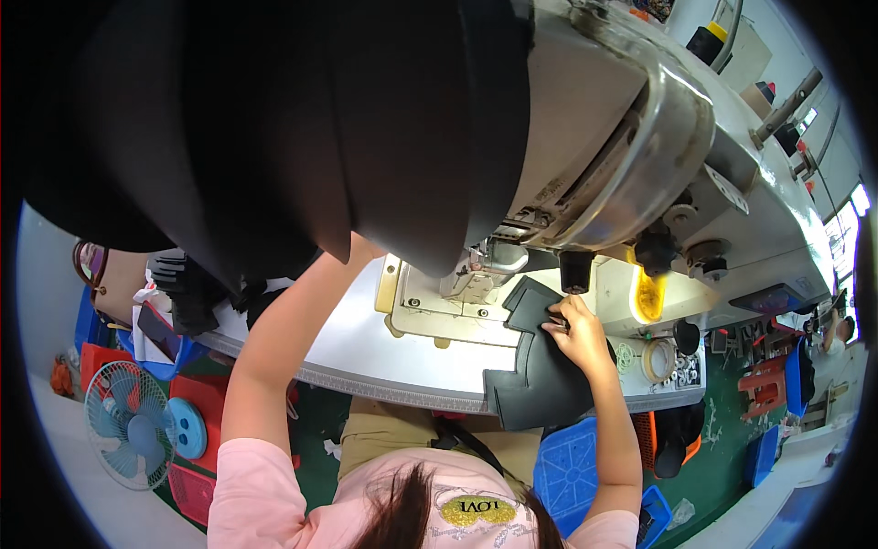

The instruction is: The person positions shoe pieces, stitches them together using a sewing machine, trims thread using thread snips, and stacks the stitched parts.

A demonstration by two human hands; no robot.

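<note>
My right hand [578, 331] is closed at the upper edge of a black flat cut piece [549, 380], its fingers bent together. The notched piece lies on the white sewing table [357, 343] and hangs over its front edge. Something small and dark shows at those fingers, too little of it to name. Up and to the left, my left hand [364, 247] passes behind large black smooth panels [393, 137] that fill the upper left; its fingers are hidden. Between the hands stands the sewing machine [594, 119], its needle area [476, 274] partly covered by the panels.
Rolls of tape [657, 360] and bobbins [686, 371] sit at the table's right end. Below it are a blue crate [567, 467] and an orange basket [647, 439]. On the left stand a fan [130, 425] and a blue basket [165, 361]. Another person [837, 329] is far right.
</note>
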